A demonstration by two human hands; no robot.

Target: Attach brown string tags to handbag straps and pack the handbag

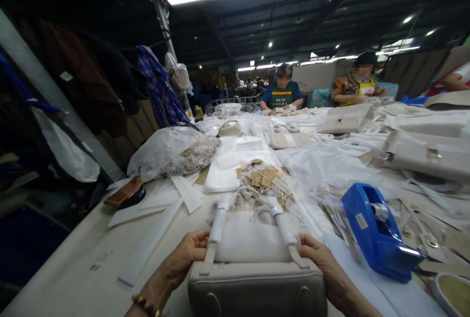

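A beige handbag [257, 290] stands at the table's near edge, below a white foam sheet [251, 238]. Its two straps, each wrapped in white padding, run upward over the sheet: a left wrapped strap [219, 224] and a right wrapped strap [284, 226]. My left hand [191, 253], a beaded bracelet on its wrist, is closed with bent fingers at the bag's upper left side, beside the strap. On the opposite side my right hand [317, 253] grips the bag's upper right edge. The fingertips of both hands are partly hidden.
Brown tags [262, 177] lie in a pile beyond the bag. A blue tape dispenser [378, 234] stands at right, near a round container [453, 292]. A phone [125, 192] and a clear plastic bag [172, 150] are at left. Co-workers sit at the far side, behind more bags.
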